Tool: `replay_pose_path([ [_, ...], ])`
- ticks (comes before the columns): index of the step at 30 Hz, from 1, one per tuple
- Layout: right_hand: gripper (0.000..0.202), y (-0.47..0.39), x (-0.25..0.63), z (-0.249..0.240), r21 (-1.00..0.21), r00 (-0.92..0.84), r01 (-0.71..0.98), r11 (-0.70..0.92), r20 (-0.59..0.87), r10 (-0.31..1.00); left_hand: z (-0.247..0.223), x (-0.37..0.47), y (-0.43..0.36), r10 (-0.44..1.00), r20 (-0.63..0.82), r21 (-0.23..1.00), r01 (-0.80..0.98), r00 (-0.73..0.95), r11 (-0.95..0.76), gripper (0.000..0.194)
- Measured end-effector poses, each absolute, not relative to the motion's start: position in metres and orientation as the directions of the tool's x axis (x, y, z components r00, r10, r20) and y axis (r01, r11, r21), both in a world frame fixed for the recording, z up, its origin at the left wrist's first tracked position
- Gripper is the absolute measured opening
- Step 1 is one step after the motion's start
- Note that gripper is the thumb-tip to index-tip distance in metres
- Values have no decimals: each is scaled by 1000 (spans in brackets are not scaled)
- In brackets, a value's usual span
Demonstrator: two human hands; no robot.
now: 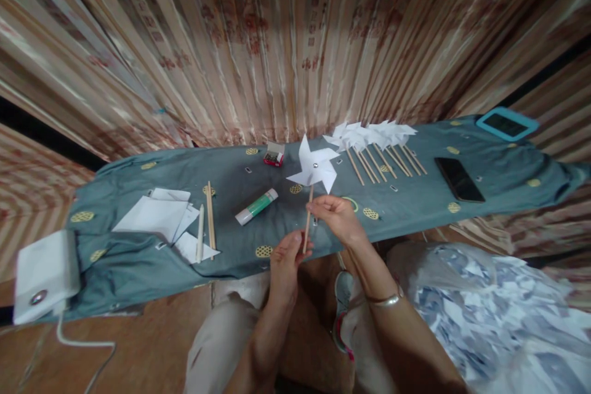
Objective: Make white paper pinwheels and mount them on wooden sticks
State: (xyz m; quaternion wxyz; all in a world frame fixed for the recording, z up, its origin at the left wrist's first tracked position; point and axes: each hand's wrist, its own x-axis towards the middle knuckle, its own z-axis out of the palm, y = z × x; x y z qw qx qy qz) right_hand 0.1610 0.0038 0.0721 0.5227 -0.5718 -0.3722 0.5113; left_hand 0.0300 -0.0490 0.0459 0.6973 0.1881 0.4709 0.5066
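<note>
A white paper pinwheel (315,166) with a pin at its centre stands over the cloth-covered table on a thin wooden stick. Low on that stick, my left hand (287,258) is closed round its end. Higher up, just under the paper blades, my right hand (337,215) pinches the same stick between thumb and fingers. Left of the pinwheel lies a green and white glue stick (257,206). A small open red box (274,155) with tiny dark contents sits behind it. Several finished-looking pinwheels (369,136) lie in a row at the back right.
White paper sheets (154,214), a white pencil-like stick (200,233) and wooden sticks (210,218) lie at left. A white box with a cable (48,277) stands at the left end. A phone (459,179) and blue-framed device (506,124) lie right. A bag of paper scraps (498,308) is below.
</note>
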Motion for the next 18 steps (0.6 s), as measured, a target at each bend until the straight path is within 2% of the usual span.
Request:
replay_pose_path([
  [2, 31, 14, 171, 78, -991, 282, 81, -102, -75, 956, 44, 30, -50, 881, -471, 727, -543, 49, 419, 45],
  [4, 28, 28, 183, 86, -928, 343, 363, -84, 49, 938, 42, 29, -51, 876, -479, 718, -550, 53, 426, 44],
  [6, 28, 47, 197, 95, -757, 350, 638, -142, 120, 929, 41, 27, -53, 875, -479, 711, -555, 65, 431, 43],
  [9, 28, 80, 218, 104, -344, 333, 893, -290, 74, 940, 43, 22, -55, 876, -476, 706, -560, 76, 433, 41],
  [13, 28, 114, 242, 99, -204, 387, 905, -374, 26, 922, 48, 16, -58, 870, -485, 703, -550, 92, 450, 38],
  [18, 33, 134, 260, 83, -120, 429, 897, -426, -5, 904, 49, 17, -61, 861, -498, 708, -525, 104, 472, 36],
])
